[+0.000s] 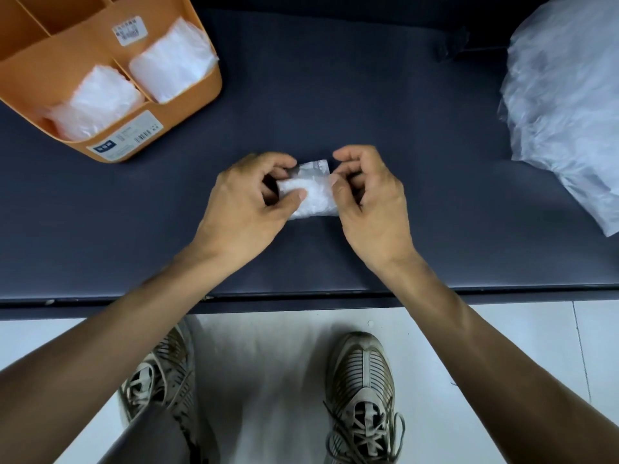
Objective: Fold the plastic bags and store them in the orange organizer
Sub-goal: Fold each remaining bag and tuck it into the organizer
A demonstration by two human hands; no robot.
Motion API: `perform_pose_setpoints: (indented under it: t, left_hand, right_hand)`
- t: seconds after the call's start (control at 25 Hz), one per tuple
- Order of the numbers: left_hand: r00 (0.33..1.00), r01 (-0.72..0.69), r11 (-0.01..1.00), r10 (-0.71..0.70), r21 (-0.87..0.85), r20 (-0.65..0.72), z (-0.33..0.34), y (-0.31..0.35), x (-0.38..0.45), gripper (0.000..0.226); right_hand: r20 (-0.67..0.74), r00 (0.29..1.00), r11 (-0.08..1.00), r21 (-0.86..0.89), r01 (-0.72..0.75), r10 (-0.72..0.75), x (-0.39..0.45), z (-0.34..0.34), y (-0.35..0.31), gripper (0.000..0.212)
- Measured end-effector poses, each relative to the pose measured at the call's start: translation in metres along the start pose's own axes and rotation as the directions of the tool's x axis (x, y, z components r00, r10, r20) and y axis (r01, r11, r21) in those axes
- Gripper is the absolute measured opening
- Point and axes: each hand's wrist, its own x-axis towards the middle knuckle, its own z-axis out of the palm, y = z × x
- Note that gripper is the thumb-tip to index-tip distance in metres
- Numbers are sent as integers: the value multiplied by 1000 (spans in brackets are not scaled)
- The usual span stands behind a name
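1. Both hands, left hand (248, 199) and right hand (368, 199), pinch a folded plastic bag (313, 195) at table centre; final fold likely.
2. Next: carry it far left into the orange organizer (197, 95).

The orange organizer (187, 105) and heap of loose bags (566, 105) are running off the picture's edges, label print (130, 135) staying unreadably small.
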Motion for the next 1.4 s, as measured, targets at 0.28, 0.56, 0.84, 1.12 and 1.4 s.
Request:
perform_pose_setpoints:
  t: [0.28,0.56,0.84,1.12,1.4]
  left_hand:
    - [988,148,979,-142,-137,55,-6,7,2,7]
    - [998,46,946,-59,-320,-29,-34,21,-12,16]
    - [920,115,686,199,719,-337,-105,-62,-6,32]
    - [930,-170,746,338,644,-146,-68,-45,-17,30]
    - [843,-221,810,438,543,-311,-65,-10,-35,36]
  right_hand:
    - [-31,978,957,215,-193,204,-14,-9,-18,39]
    - [235,889,737,498,-457,393,-8,-19,-34,8]
    - [187,883,721,516,-462,431,-11,-15,-32,11]
    - [112,917,722,583,-373,383,-8,-1,-61,9]
    - [-9,985,888,435,-151,172,18,42,-86,10]
